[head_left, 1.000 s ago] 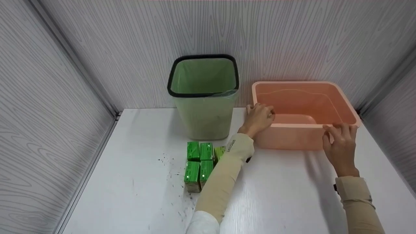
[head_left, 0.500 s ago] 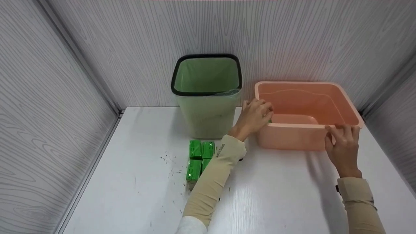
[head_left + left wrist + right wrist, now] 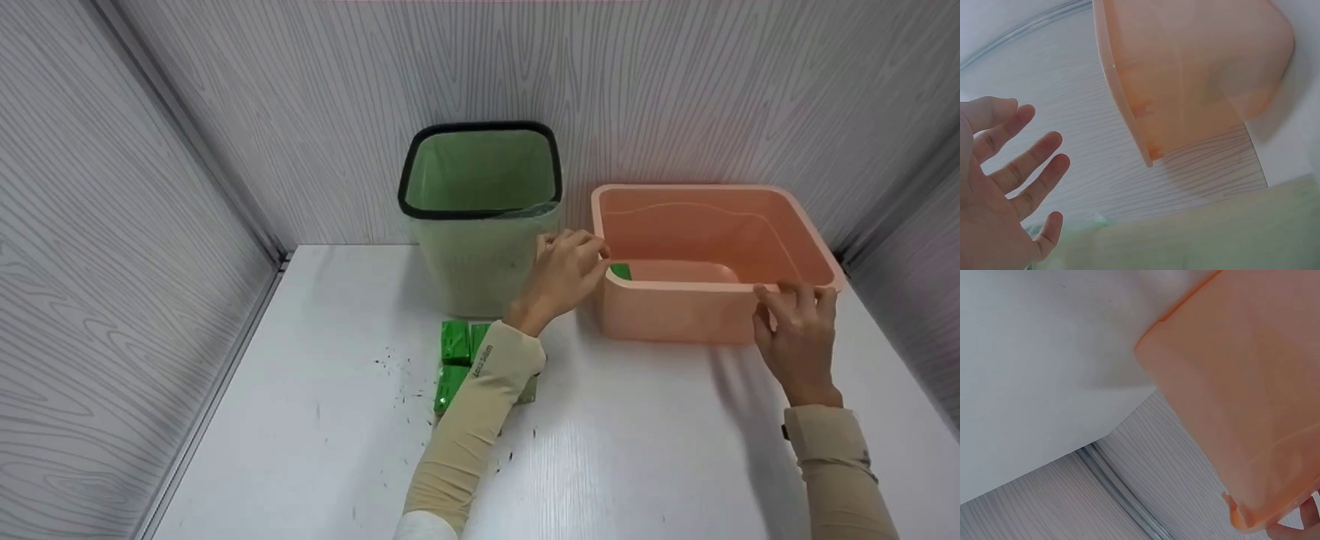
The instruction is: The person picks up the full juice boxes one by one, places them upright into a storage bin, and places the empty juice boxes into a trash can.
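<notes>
My left hand [image 3: 562, 277] hovers between the green bin and the pink plastic tub [image 3: 679, 311], close to the tub's left rim. In the left wrist view that hand [image 3: 1010, 174] has spread, loosely bent fingers and holds nothing. A small green carton [image 3: 620, 271] lies inside the tub's front left corner, partly hidden by the wall. At the front right, my right hand [image 3: 799, 337] grips the tub's rim; its fingers [image 3: 1307, 517] curl over that edge in the right wrist view. Several more green cartons [image 3: 454, 341] stand grouped on the white table, partly covered by my left sleeve.
A pale green bin [image 3: 480, 262] with a black rim and a clear liner stands against the back wall, left of the tub. Dark specks [image 3: 397, 367] dot the white table [image 3: 337, 450] around the cartons. Wood-grain panels [image 3: 337, 112] enclose the back and sides.
My left hand has let go of a green carton inside the tub and drawn back to the left over the rim. The right hand keeps its hold on the rim.
</notes>
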Tool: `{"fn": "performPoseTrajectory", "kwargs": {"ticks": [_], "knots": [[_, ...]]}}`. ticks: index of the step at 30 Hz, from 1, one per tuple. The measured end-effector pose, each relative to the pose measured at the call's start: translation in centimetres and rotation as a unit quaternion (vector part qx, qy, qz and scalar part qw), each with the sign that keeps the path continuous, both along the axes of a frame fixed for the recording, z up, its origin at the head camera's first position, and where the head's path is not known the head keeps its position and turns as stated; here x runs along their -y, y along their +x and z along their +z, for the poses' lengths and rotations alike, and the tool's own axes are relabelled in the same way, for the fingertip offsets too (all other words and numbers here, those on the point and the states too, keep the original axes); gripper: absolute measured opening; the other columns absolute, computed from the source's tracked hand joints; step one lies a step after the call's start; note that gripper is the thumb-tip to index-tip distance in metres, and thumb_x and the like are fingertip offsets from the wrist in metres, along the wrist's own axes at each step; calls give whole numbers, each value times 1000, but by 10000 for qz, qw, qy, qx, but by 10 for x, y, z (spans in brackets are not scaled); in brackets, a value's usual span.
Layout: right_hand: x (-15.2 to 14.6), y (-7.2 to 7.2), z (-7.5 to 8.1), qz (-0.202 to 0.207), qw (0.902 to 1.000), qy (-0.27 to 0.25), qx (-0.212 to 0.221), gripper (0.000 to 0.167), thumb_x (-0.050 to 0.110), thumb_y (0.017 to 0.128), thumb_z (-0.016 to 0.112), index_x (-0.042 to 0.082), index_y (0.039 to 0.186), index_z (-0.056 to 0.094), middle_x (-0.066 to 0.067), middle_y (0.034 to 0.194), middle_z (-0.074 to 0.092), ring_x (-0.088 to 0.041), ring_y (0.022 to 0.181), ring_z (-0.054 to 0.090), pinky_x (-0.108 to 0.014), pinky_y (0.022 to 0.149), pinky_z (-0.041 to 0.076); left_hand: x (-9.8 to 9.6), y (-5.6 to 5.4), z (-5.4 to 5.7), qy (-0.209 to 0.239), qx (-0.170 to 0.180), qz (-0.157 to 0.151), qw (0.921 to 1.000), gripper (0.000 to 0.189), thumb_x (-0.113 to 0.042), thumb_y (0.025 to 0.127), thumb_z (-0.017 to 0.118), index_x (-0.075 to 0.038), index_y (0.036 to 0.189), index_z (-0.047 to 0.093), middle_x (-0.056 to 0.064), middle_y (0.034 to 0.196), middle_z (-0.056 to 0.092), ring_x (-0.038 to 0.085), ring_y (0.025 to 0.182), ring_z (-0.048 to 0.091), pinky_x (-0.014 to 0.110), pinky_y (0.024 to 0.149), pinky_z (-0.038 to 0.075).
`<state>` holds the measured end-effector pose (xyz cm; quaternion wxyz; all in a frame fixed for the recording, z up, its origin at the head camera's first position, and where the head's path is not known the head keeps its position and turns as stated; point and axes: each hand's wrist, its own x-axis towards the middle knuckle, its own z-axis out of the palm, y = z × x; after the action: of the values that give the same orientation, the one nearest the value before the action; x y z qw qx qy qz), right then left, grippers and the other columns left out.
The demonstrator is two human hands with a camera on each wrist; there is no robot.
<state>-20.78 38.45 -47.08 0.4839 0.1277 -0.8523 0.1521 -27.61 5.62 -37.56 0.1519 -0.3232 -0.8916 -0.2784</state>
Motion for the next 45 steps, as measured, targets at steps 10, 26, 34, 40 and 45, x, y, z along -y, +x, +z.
{"fn": "performPoseTrajectory", "kwargs": {"ticks": [10, 26, 34, 40, 45], "knots": [[0, -3, -5, -17, 9996, 215, -183, 20, -5, 89, 68, -5, 108, 72, -37, 105, 59, -57, 87, 44, -68, 83, 37, 18, 6, -8, 313, 52, -30, 9995, 14, -20, 101, 66, -12, 108, 75, 2, 114, 70, 19, 112, 59, 49, 105, 33], [6, -11, -6, -156, 9996, 5, -225, 34, 28, 101, 64, -4, 105, 73, -37, 104, 59, -56, 86, 43, -68, 83, 35, 50, 15, -13, 485, -127, 112, 9987, 13, -19, 101, 65, -11, 105, 74, 3, 113, 69, 22, 112, 59, 51, 102, 35], [9, -16, -9, -428, 9975, -166, -535, 39, 34, 100, 62, -4, 96, 68, -35, 97, 58, -53, 82, 42, -69, 83, 35, 72, 21, -17, 655, -282, 23, 9975, 13, -18, 102, 64, -10, 102, 74, 4, 107, 69, 24, 106, 59, 53, 99, 35], [11, -19, -11, -454, 9972, -168, -565, 46, 41, 101, 58, -4, 96, 68, -35, 96, 58, -54, 81, 43, -69, 80, 35, 96, 28, -23, 901, -387, 184, 9950, 10, -15, 101, 65, -10, 100, 74, 5, 108, 69, 26, 106, 59, 53, 97, 35], [11, -19, -10, -473, 9971, -225, -544, 46, 41, 101, 58, -4, 95, 67, -35, 96, 57, -54, 83, 43, -70, 82, 35, 107, 35, -24, 839, -447, 246, 9952, 8, -13, 99, 67, -9, 102, 73, 7, 113, 69, 28, 108, 60, 56, 99, 37]]}}
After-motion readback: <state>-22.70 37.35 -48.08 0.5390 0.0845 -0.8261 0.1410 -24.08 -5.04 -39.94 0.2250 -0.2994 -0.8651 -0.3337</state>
